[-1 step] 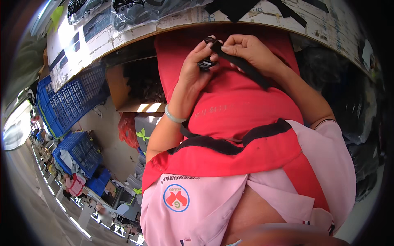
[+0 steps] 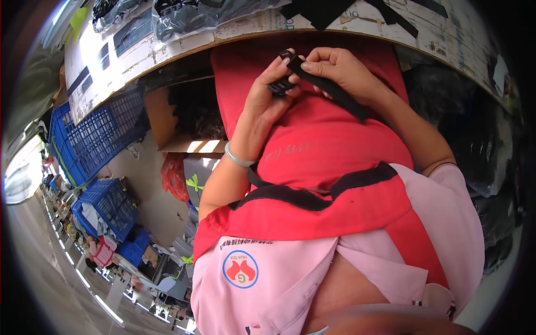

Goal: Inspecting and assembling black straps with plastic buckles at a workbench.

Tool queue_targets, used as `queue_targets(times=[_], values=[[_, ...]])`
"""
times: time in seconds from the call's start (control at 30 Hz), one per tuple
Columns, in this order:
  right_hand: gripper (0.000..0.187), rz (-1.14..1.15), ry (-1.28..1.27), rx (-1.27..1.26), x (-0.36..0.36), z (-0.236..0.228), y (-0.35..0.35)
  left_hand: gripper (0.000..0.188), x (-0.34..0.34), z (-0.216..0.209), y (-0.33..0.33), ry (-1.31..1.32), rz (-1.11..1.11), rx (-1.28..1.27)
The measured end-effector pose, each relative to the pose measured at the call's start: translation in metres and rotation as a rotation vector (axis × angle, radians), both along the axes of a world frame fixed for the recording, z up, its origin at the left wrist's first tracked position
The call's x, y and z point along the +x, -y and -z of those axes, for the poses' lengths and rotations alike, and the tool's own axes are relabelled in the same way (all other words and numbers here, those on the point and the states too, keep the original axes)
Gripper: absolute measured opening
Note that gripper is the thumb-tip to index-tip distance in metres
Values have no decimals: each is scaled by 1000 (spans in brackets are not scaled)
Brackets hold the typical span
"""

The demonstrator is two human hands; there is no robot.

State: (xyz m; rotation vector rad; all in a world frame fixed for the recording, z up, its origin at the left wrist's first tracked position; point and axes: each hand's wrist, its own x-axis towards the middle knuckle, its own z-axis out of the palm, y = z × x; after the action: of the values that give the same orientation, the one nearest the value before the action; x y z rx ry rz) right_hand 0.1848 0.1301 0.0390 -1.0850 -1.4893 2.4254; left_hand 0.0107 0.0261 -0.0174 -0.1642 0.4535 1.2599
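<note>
Above my red-aproned lap, my two hands meet near the table edge. My left hand [image 2: 264,96] has its fingers curled round a black plastic piece [image 2: 280,86] with slots that looks like a strap buckle. In my right hand [image 2: 347,71], thumb and fingers pinch a flat black strap [image 2: 339,95]. One end of the strap reaches the left fingertips and the black piece. Its other end slants down to the right over the apron [image 2: 329,142]. Whether the strap passes through the buckle is hidden by the fingers.
A worn white table [image 2: 223,43] curves across the top, bearing clear plastic bags [image 2: 192,21] and black fabric pieces [image 2: 319,12]. Below it at left is an open cardboard box [image 2: 160,118]. Blue crates [image 2: 84,139] stand further left. Dark plastic bags [image 2: 474,139] lie at right.
The black buckle has tilted slightly in my left fingers, and its bright glint has dimmed. My right hand and the strap look the same.
</note>
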Motion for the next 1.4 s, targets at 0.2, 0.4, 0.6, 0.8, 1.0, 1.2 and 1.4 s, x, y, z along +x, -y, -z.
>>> queue_targets(times=[0.2,0.4,0.6,0.8,1.0,1.2,1.4], values=[[19,-36,19,0,4,13,-1,29,7,2,0,-88,4,-160],[19,9,-11,-97,2,7,3,21,14,1,1,-467,48,-87],[18,160,-64,-282,5,20,4,20,23,-9,1,-873,-64,-38],[17,239,-110,-448,3,11,8,20,26,-11,4,-1225,-162,70],[17,247,-162,-481,2,1,11,17,27,-8,4,-1321,-262,107],[17,261,-157,-481,1,4,13,16,25,-12,4,-1297,-268,111],[17,271,-312,-458,0,9,12,18,22,-6,4,-1411,-292,188]])
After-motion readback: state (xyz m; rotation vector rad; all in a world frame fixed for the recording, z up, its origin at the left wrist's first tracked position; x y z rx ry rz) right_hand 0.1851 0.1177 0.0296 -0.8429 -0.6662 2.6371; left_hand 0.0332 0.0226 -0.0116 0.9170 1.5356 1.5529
